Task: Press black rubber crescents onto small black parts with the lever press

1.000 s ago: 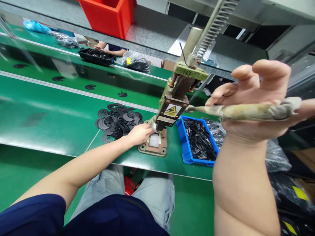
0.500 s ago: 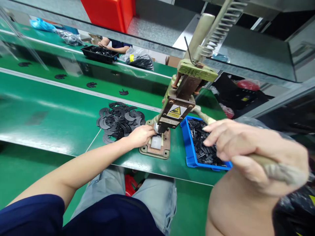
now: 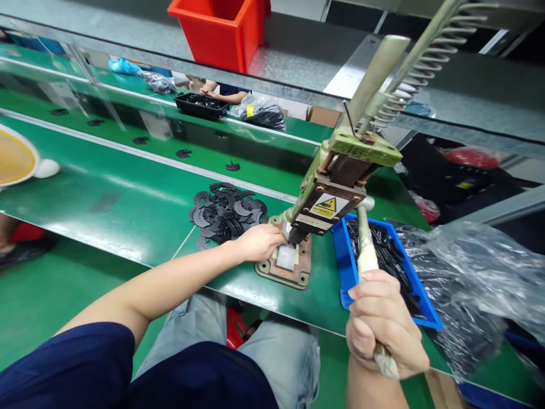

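My right hand [image 3: 385, 326] is wrapped round the lever handle [image 3: 367, 244] of a green hand press [image 3: 340, 170], and the lever points down toward me. At the press base [image 3: 272, 267], my left hand [image 3: 264, 241] has its fingers pinched on a small dark part [image 3: 291, 245], mostly hidden, right beside the lowered ram [image 3: 299, 234]. A pale block [image 3: 286, 257] sits on the base in front of the ram. Left of the press lies a heap of curved black plastic pieces [image 3: 225, 213].
Black parts fill a blue bin [image 3: 347, 278] right of the press, with clear plastic bags [image 3: 481, 272] beyond it. Several black pieces [image 3: 184, 153] lie along the far green strip. A red bin [image 3: 221, 34] stands on the shelf. Another person's hands [image 3: 210, 92] work over a black tray [image 3: 200, 106].
My right hand has pulled the lever down and toward me, and the ram sits lower. My left hand stays at the base. The view has shifted, so things appear further right.
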Available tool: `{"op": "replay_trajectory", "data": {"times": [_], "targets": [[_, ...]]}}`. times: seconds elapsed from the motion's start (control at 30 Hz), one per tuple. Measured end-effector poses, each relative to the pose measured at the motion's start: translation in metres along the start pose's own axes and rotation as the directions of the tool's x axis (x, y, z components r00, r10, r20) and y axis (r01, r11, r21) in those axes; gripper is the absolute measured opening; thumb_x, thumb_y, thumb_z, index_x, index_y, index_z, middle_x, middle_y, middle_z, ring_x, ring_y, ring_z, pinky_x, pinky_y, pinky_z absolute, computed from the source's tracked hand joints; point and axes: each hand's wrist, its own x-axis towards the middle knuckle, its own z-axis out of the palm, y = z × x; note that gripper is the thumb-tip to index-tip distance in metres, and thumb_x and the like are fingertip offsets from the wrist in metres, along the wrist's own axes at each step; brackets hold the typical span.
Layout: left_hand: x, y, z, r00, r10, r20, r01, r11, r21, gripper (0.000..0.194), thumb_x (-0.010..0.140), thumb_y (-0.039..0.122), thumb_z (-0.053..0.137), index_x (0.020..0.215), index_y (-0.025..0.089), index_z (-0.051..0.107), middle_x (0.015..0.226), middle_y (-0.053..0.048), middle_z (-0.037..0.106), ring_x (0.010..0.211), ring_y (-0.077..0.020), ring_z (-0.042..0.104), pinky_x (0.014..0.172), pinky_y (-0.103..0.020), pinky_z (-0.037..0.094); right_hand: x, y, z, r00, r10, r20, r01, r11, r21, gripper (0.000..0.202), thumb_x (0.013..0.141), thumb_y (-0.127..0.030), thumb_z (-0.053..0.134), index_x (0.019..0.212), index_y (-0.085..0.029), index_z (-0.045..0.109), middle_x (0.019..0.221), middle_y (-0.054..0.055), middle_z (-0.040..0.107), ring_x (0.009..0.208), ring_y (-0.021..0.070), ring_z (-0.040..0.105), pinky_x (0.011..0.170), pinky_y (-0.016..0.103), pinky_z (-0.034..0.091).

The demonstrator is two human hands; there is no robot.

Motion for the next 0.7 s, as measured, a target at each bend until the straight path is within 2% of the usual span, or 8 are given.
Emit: {"op": "replay_trajectory", "data": {"times": [0.1, 0.2, 0.3, 0.37, 0.5, 0.7], "targets": [[-0.002, -0.03, -0.018, 0.997, -0.075, 0.011, 0.074, 0.996, 0.054, 0.031, 0.102, 0.023, 0.051, 0.123, 0.019, 0.073, 0.115, -0.011, 0.076, 0.111, -0.0251, 0.068, 0.102, -0.039, 0.051, -0.001, 0.001, 0.003, 0.996, -0.091, -0.017, 0.09, 0.996, -0.018, 0.027, 0.081, -0.031, 0.064, 0.055, -0.028, 0.056, 0.055, -0.003, 0.06, 0.06, 0.0195, 0.066, 0.079, 0.052, 0.06], [-0.006, -0.078, -0.043, 0.97, -0.24, 0.029, 0.231, 0.955, 0.185, 0.035, 0.098, 0.023, 0.055, 0.128, 0.016, 0.072, 0.123, -0.013, 0.074, 0.117, -0.0289, 0.065, 0.106, -0.042, 0.049, -0.003, 0.0, 0.005, 0.996, -0.089, -0.026, 0.089, 0.996, -0.006, 0.027, 0.083, -0.032, 0.063, 0.056, -0.028, 0.057, 0.056, -0.002, 0.06, 0.061, 0.0198, 0.066, 0.08, 0.053, 0.06], [-0.011, -0.123, -0.062, 0.915, -0.375, 0.148, 0.312, 0.892, 0.327, 0.041, 0.091, 0.026, 0.065, 0.13, 0.016, 0.072, 0.133, -0.015, 0.071, 0.123, -0.0324, 0.061, 0.108, -0.044, 0.047, -0.003, -0.001, 0.007, 0.996, -0.067, -0.055, 0.067, 0.998, 0.004, 0.029, 0.084, -0.031, 0.064, 0.056, -0.026, 0.055, 0.057, -0.002, 0.059, 0.062, 0.0196, 0.066, 0.083, 0.054, 0.06], [-0.012, -0.141, -0.067, 0.876, -0.417, 0.243, 0.306, 0.869, 0.388, 0.047, 0.087, 0.03, 0.07, 0.133, 0.017, 0.071, 0.141, -0.014, 0.067, 0.128, -0.0338, 0.058, 0.109, -0.044, 0.046, -0.003, -0.001, 0.009, 0.995, -0.061, -0.078, 0.062, 0.998, 0.011, 0.031, 0.085, -0.031, 0.064, 0.056, -0.025, 0.054, 0.057, -0.003, 0.059, 0.063, 0.019, 0.066, 0.084, 0.053, 0.06], [-0.004, -0.15, -0.065, 0.819, -0.438, 0.371, 0.263, 0.86, 0.437, 0.05, 0.083, 0.037, 0.075, 0.13, 0.021, 0.073, 0.147, -0.012, 0.062, 0.133, -0.0338, 0.053, 0.114, -0.044, 0.042, -0.001, -0.004, 0.012, 0.993, -0.066, -0.096, 0.067, 0.998, 0.01, 0.033, 0.087, -0.031, 0.064, 0.057, -0.025, 0.054, 0.058, -0.003, 0.059, 0.064, 0.0175, 0.066, 0.085, 0.05, 0.06], [0.013, -0.144, -0.067, 0.783, -0.454, 0.425, 0.246, 0.854, 0.459, 0.044, 0.073, 0.037, 0.081, 0.112, 0.019, 0.075, 0.127, -0.015, 0.069, 0.126, -0.0343, 0.059, 0.105, -0.04, 0.047, 0.004, -0.009, 0.015, 0.988, -0.109, -0.112, 0.112, 0.993, 0.026, 0.032, 0.087, -0.022, 0.066, 0.057, -0.02, 0.052, 0.061, -0.003, 0.058, 0.064, 0.0163, 0.065, 0.082, 0.05, 0.058]]}}
